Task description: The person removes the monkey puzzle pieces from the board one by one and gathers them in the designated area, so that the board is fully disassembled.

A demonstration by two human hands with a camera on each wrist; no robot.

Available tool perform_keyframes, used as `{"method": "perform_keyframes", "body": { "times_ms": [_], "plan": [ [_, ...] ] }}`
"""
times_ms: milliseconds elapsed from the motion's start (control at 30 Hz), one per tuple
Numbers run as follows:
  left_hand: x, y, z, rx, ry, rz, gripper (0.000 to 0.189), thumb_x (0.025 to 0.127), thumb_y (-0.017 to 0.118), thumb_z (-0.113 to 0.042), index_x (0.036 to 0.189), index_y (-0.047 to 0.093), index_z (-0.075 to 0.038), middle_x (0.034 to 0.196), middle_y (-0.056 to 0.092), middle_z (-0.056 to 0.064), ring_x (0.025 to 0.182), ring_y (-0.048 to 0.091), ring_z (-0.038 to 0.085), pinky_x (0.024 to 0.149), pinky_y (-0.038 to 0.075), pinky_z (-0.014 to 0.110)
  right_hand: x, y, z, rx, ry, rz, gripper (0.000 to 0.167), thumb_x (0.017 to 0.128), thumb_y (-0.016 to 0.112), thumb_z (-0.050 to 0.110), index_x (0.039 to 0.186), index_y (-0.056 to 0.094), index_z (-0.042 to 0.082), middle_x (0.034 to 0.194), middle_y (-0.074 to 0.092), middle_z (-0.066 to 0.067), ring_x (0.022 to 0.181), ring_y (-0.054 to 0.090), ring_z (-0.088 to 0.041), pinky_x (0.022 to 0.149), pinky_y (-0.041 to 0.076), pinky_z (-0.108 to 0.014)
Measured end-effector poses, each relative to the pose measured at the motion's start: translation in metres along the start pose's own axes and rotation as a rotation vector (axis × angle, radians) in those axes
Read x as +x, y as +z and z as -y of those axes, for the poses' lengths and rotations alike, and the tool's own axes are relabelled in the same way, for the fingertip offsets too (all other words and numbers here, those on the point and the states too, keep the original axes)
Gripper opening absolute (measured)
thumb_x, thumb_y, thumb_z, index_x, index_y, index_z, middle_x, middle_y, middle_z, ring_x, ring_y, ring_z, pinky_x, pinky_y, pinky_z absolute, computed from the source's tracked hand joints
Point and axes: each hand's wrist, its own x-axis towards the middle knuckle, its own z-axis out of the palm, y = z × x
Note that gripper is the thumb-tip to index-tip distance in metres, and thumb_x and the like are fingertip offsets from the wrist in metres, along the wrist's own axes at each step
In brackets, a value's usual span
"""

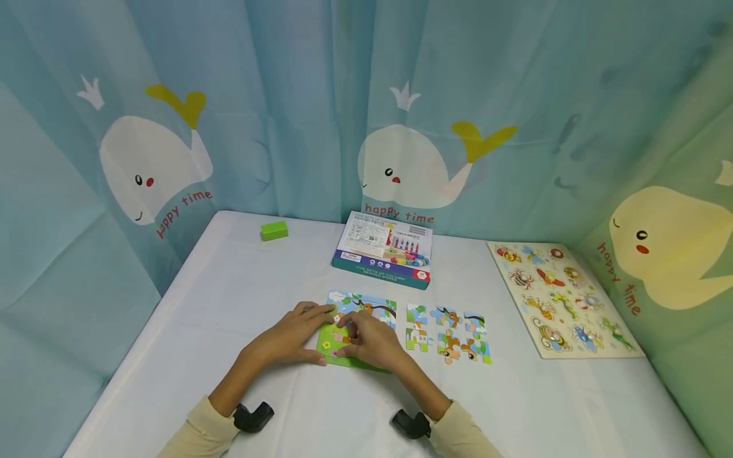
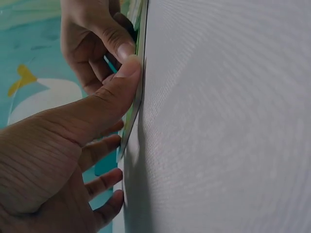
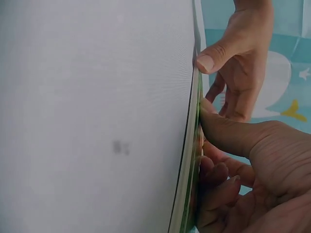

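A jigsaw puzzle board [image 1: 380, 301] with a sky, branch and grass picture lies on the table, partly hidden by both hands. My left hand [image 1: 289, 334] rests at its left side with fingers spread, the thumb against the lower left edge. In the left wrist view, the left fingers [image 2: 103, 184] extend fairly straight along the board's edge. My right hand [image 1: 372, 340] reaches over the board, its thumb and index finger pinching a puzzle piece [image 1: 339, 337] on the green left part. The other right fingers [image 3: 221, 196] are curled. Loose puzzle pieces [image 1: 449, 346] lie just to the right.
A boxed bead set [image 1: 380, 248] lies behind the board, with a green block [image 1: 274, 230] farther left. A wooden insect peg puzzle [image 1: 564, 299] lies on the right of the white-covered table [image 1: 229, 273]. Whale-print curtains [image 1: 309, 127] enclose the back and sides.
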Motion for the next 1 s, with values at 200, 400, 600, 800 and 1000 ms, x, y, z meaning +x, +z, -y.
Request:
{"method": "perform_keyframes", "body": {
  "times_ms": [200,400,600,800,1000],
  "plan": [
    [-0.002,0.002,0.003,0.06,-0.052,0.006,0.1,0.075,0.077,-0.054,0.152,0.034,-0.009,0.16,0.03,0.006,0.146,0.026,0.039,0.109,0.034,0.061,0.002,0.0,0.005,-0.009,0.04,0.03,0.042,0.078,0.082,0.032,0.111,0.063,0.015,0.09,0.058,0.003,0.069,0.049,-0.006,0.06,0.042,-0.022],
    [-0.002,0.002,0.003,0.132,-0.044,0.004,0.099,0.075,0.075,-0.056,0.152,0.035,-0.008,0.16,0.03,0.006,0.147,0.025,0.041,0.108,0.035,0.062,0.006,-0.002,0.009,-0.034,0.076,0.065,0.041,0.079,0.082,0.03,0.111,0.059,0.015,0.09,0.058,0.002,0.073,0.052,-0.009,0.063,0.044,-0.025],
    [-0.001,-0.002,-0.002,0.183,-0.04,0.018,0.094,0.076,0.074,-0.057,0.15,0.039,-0.01,0.16,0.032,0.007,0.146,0.027,0.041,0.107,0.036,0.063,0.005,-0.003,0.011,-0.043,0.098,0.068,0.045,0.078,0.082,0.033,0.113,0.06,0.016,0.09,0.057,0.003,0.073,0.051,-0.009,0.064,0.044,-0.026],
    [0.0,-0.006,-0.005,0.195,-0.039,0.008,0.093,0.076,0.075,-0.055,0.149,0.041,-0.01,0.159,0.034,0.007,0.146,0.028,0.04,0.107,0.036,0.062,0.006,-0.002,0.013,-0.062,0.111,0.056,0.052,0.073,0.084,0.04,0.113,0.06,0.017,0.089,0.054,0.004,0.073,0.05,-0.009,0.062,0.042,-0.025],
    [-0.001,-0.005,-0.006,0.185,-0.043,0.013,0.094,0.075,0.075,-0.055,0.149,0.04,-0.01,0.159,0.034,0.007,0.145,0.028,0.041,0.107,0.036,0.063,0.007,-0.001,0.014,-0.079,0.101,0.064,0.051,0.074,0.085,0.037,0.109,0.056,0.016,0.088,0.053,0.003,0.072,0.051,-0.009,0.058,0.041,-0.025]
  ]
}}
